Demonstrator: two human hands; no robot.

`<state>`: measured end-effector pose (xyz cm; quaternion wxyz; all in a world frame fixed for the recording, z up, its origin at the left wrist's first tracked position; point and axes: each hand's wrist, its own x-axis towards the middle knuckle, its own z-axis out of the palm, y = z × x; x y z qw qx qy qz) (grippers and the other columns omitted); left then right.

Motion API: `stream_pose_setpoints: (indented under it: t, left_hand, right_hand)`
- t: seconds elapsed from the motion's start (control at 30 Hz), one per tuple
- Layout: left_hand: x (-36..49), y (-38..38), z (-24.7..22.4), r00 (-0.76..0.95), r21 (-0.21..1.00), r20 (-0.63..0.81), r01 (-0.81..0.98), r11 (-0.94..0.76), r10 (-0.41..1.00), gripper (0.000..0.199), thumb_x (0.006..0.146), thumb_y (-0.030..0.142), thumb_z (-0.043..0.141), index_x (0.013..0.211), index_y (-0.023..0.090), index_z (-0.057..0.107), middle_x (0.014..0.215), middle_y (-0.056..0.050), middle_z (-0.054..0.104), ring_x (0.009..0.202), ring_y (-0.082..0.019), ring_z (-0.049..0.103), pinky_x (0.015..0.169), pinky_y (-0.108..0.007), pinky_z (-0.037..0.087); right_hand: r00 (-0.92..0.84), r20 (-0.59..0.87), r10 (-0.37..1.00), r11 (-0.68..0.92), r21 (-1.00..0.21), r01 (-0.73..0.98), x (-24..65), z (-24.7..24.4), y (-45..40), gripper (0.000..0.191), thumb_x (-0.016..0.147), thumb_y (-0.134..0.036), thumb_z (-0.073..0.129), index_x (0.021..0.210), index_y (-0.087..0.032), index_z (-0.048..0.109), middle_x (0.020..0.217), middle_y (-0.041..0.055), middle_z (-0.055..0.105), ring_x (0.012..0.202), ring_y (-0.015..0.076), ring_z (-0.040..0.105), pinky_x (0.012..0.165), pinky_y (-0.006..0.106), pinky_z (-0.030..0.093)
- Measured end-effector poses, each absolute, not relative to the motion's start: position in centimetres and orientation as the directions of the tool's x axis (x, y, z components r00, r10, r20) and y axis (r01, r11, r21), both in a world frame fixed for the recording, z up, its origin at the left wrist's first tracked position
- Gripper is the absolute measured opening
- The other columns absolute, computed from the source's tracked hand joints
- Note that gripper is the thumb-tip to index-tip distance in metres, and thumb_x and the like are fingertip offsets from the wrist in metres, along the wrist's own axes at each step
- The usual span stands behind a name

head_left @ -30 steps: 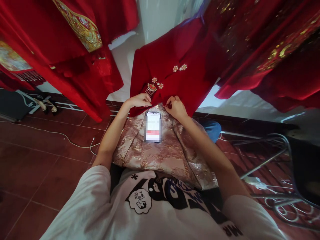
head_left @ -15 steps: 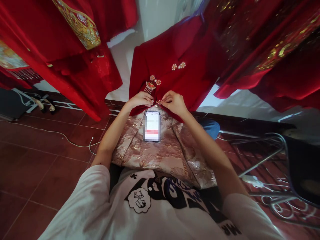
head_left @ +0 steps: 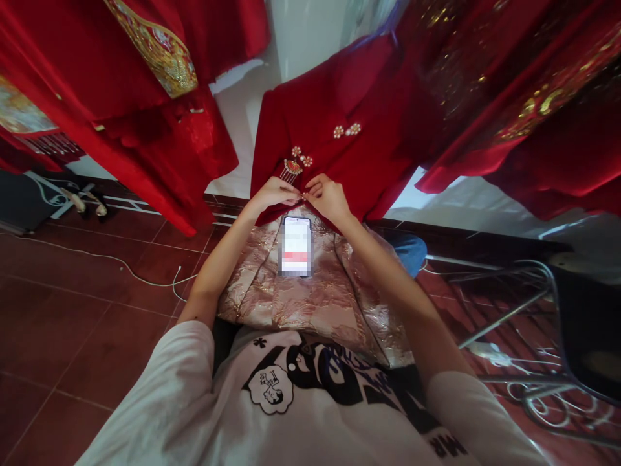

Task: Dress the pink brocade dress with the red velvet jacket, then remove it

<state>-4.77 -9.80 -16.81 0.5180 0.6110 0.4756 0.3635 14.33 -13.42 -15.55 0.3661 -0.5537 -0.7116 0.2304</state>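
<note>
A dark red jacket [head_left: 369, 84] hangs before me, its lower front drawn over my lap. My left hand [head_left: 279, 193] pinches the garment's front edge near the hem. Against it, my right hand [head_left: 327, 199] pinches a small beaded clasp, mostly hidden by the fingertips. The fingertips of both hands meet or nearly meet there. Just above my left hand are a flower clasp [head_left: 301, 156] and a fan-shaped ornament [head_left: 292, 168] with dangling tassels. Higher on the right, another pearl flower clasp [head_left: 346, 131] spans the front. Below my hands a lit phone [head_left: 297, 246] lies on my lap.
Shiny pink brocade fabric [head_left: 310, 304] covers my lap under the phone. Red embroidered garments [head_left: 145, 123] hang at the left, and more [head_left: 533, 110] at the right. A metal-framed chair [head_left: 553, 304] stands at right. A white cable [head_left: 121, 259] crosses the tiled floor; shoes [head_left: 90, 204] sit at far left.
My right hand has moved left with the clasp, closing the gap to my left hand. My left hand has shifted slightly right. The phone stays in place.
</note>
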Motion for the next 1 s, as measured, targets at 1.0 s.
stream_pose_setpoints:
  t: [1.0]
  left_hand:
    - [-4.7,-9.4,-17.8,0.448,0.732,0.307,0.452,-0.509,0.84,0.024,0.074,0.007,0.08,0.09,0.017,0.065,0.091,-0.002,0.067,0.084,-0.017,0.064,0.082,-0.027,0.052]
  right_hand:
    - [-0.125,0.305,0.944,0.289,-0.584,0.758,13.5,-17.5,-14.3,0.036,0.088,-0.01,0.061,0.123,-0.019,0.06,0.129,0.016,0.061,0.1,0.0282,0.069,0.091,0.049,0.063]
